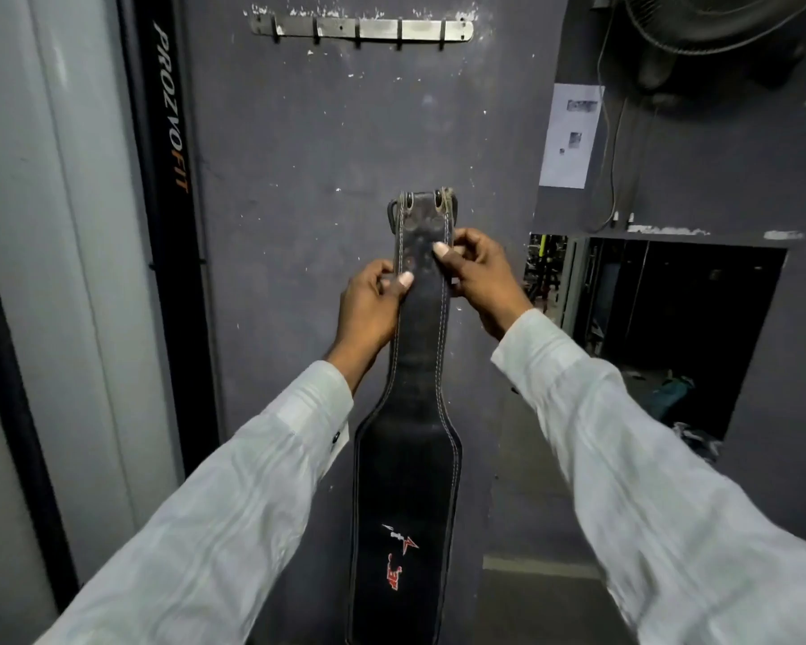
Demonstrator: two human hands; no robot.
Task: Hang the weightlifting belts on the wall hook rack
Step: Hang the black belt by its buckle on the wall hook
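A black leather weightlifting belt [408, 463] with white stitching and a red-and-white logo hangs upright in front of me, buckle end up. My left hand [368, 304] pinches its narrow strap from the left, thumb on the front. My right hand [478, 272] grips the same strap from the right, a little higher. The metal wall hook rack [361, 29] with several bare hooks is fixed to the dark grey wall well above the belt's top end.
A black upright post [168, 132] lettered PROZVOFIT stands at the left beside a pale column. A paper notice [571, 135] and a wall fan [717, 25] are at the right. Below them a dark opening [671, 328] shows gym gear.
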